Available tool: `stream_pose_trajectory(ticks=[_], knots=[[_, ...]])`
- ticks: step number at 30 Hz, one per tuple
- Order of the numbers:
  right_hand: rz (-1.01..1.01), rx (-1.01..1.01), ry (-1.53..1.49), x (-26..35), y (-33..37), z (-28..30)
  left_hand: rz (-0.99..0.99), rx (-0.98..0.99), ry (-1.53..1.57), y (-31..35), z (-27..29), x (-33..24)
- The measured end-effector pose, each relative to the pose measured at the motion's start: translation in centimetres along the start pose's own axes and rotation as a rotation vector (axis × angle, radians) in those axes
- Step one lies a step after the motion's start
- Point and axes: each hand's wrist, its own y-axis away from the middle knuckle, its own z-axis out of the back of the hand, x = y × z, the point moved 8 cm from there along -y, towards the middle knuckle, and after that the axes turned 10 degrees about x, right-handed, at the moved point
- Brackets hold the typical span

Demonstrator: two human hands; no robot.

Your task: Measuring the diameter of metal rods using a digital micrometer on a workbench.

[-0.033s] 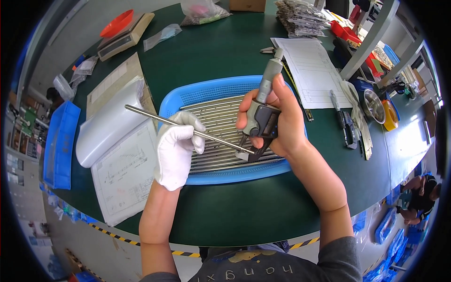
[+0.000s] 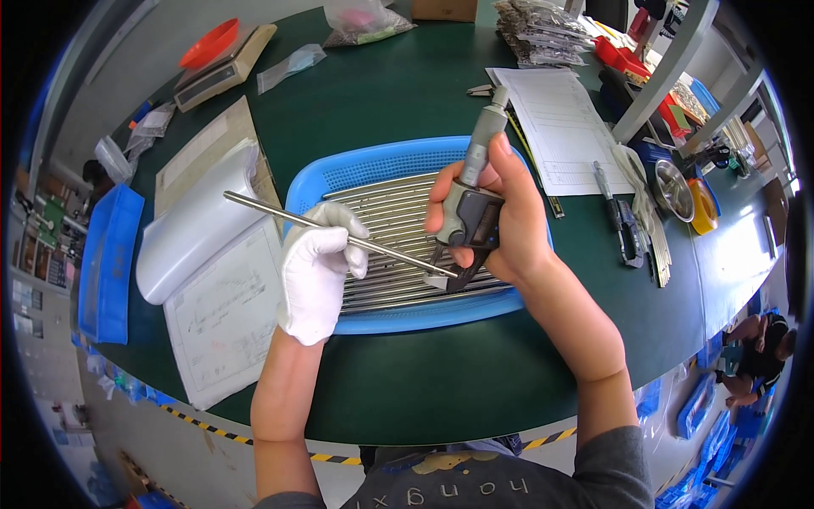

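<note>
My left hand (image 2: 315,270), in a white glove, is closed on a thin metal rod (image 2: 284,214). The rod slants down to the right, and its lower end lies at the jaws of a digital micrometer (image 2: 469,222). My bare right hand (image 2: 521,212) grips that micrometer, thumb up by its grey thimble and fingers around the body. Whether the jaws touch the rod I cannot tell. Beneath both hands a blue plastic basket (image 2: 326,174) holds several similar metal rods (image 2: 386,204) lying side by side.
Left of the basket lie a drawing sheet (image 2: 222,327), a curled white sheet (image 2: 191,225) and a blue tray (image 2: 110,263). A scale (image 2: 225,68) with a red pan stands far left. To the right are a paper form (image 2: 560,131), a second micrometer (image 2: 623,220) and a metal bowl (image 2: 674,188).
</note>
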Motion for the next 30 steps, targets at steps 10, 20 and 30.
stream_pose_trajectory(ticks=[10, 20, 30], knots=[[0.005, 0.036, 0.026, -0.1, -0.3, 0.0, 0.001, 0.019, 0.008, -0.2, -0.4, -0.2], [0.21, -0.141, 0.071, 1.1, 0.0, 1.7, -0.112, -0.269, -1.009, -2.8, 0.6, -7.4], [0.395, 0.051, 0.102, 1.7, 0.8, -0.4, 0.465, 0.264, -2.16, -8.4, -3.2, 1.1]])
